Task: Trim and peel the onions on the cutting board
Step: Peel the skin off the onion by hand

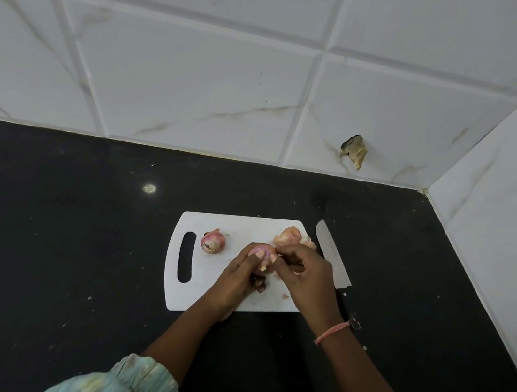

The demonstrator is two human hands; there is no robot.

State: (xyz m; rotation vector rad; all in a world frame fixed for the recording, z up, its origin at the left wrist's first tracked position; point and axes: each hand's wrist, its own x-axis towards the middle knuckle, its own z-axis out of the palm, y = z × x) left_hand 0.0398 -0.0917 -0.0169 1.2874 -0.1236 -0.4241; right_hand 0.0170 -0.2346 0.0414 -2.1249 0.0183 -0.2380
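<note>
left hand (244, 272) fingers curled, right hand (303, 271) fingers pinching

Three pink-skinned onions: one (213, 240), another (289, 235), a third (263, 251). One white plastic cutting board (205, 275). One steel-bladed knife (332, 257). Two hands: left (238, 280), right (305, 275).

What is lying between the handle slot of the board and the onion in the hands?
One unpeeled onion on the board, seen in the head view.

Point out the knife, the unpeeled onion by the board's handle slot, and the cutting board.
knife (332, 256), head view, middle of blade.
unpeeled onion (213, 241), head view, its skin.
cutting board (204, 276), head view, bare surface.
</note>
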